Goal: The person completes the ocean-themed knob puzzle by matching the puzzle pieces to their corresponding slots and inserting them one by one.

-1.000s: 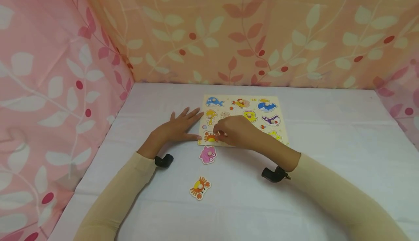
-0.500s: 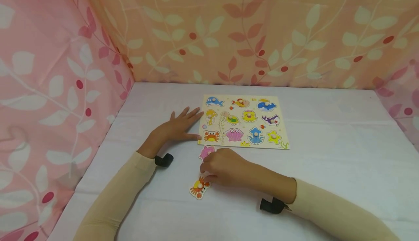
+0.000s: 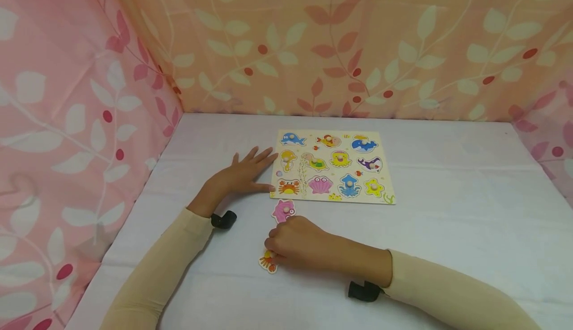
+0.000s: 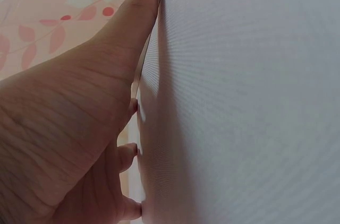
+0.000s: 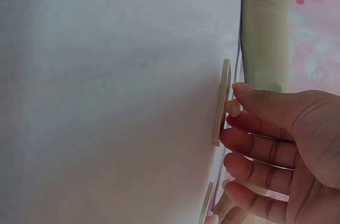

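Observation:
My right hand (image 3: 297, 244) is over the orange crab puzzle piece (image 3: 267, 262), covering part of it. In the right wrist view, the thumb and index finger pinch the round wooden knob (image 5: 232, 108) of that piece, which stays at the white cloth. Just beyond lies a pink shell piece (image 3: 282, 210) with its own knob. Spread flat, my left hand (image 3: 243, 173) has its thumb on the lower left corner of the wooden puzzle board (image 3: 295, 170). Crab and shell pictures show without knobs in the board's front row.
Other knobbed sea animals, such as a blue squid (image 3: 349, 186) and a yellow starfish (image 3: 374, 188), sit in the board. White cloth (image 3: 456, 185) covers the table. Floral curtains (image 3: 340, 46) hang behind and at the sides.
My right hand has left the board's front row and moved toward me, past the shell piece, onto the crab piece's knob. The left hand and board have stayed put.

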Demonstrator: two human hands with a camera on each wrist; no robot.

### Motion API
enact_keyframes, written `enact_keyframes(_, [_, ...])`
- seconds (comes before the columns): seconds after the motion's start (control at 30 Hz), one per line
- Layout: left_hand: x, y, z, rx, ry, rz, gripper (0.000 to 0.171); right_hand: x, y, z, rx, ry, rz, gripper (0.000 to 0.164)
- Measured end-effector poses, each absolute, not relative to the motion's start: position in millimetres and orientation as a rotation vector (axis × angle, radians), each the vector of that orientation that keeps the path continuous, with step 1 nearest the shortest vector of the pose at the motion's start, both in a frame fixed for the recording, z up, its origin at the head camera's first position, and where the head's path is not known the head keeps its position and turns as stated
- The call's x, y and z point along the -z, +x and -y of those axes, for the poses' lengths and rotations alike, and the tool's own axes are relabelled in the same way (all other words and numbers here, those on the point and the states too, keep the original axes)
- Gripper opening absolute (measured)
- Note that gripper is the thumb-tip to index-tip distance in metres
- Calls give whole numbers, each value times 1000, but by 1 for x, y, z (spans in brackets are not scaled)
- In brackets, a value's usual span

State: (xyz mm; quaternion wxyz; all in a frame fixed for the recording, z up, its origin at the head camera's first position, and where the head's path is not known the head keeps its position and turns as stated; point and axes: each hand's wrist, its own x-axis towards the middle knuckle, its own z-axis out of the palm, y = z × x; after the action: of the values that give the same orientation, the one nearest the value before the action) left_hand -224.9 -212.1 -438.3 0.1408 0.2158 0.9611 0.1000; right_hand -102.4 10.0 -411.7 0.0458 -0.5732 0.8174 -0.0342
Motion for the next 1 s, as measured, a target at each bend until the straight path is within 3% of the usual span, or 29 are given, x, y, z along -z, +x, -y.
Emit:
enact_keyframes(0.7, [441, -227, 215, -280, 632, -2771, 103, 399, -117, -34, 31, -1735, -2516, 24])
enact_keyframes(1.0, [439, -228, 214, -302, 629, -2753, 102, 399, -139, -67, 159, -1628, -2491, 10])
